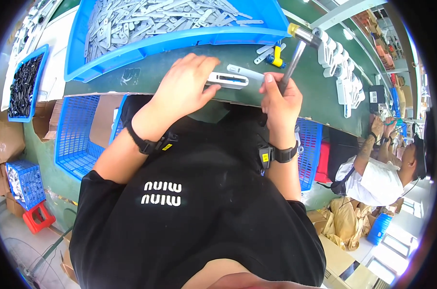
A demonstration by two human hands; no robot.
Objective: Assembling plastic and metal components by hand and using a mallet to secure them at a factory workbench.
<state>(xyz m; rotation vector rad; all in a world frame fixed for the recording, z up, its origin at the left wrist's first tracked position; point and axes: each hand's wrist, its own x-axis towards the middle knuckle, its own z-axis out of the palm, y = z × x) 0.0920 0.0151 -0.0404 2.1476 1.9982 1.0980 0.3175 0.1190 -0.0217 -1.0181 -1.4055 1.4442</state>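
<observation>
My left hand (187,84) is closed around the left end of a white slotted housing (234,81) near the table's front edge. Its thumb lies on the near side, the fingers on the far side. My right hand (282,98) grips a hammer (292,62) by its handle, the head raised up and to the right. That head has a yellow face at one end. A light grey flat strip (250,72) shows just beyond the housing, its right end close to my right fingertips. Whether those fingertips touch the strip I cannot tell.
A large blue bin (180,41) of grey flat strips stands at the back left. Behind the hammer lie a yellow-and-blue tool (277,57) and loose strips. White housings (344,77) pile up at the right. A blue tray (41,72) holds black parts; a co-worker (372,178) sits right.
</observation>
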